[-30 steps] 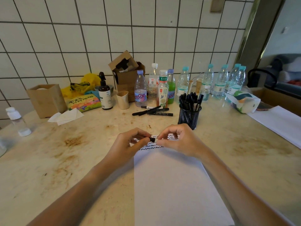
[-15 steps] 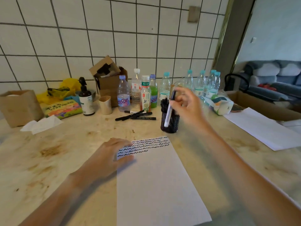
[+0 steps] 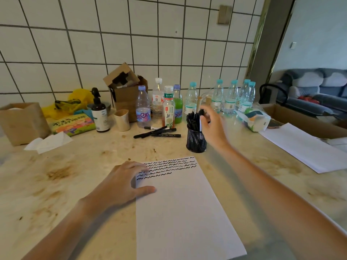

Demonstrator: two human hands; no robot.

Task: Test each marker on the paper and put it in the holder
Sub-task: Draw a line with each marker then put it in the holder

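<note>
- Right hand (image 3: 212, 126) above the mesh holder (image 3: 196, 140), fingers pinching a marker (image 3: 201, 121) among those already inside.
- Left hand (image 3: 120, 182) flat on the paper (image 3: 180, 209), fingers spread.
- Loose markers (image 3: 159, 132) lie behind, mid-desk.

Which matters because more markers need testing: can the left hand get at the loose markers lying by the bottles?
Probably yes. The left hand rests flat on the paper, holding nothing, and bare counter lies between it and the loose markers. The holder stands off to the right, clear of that path.
</note>
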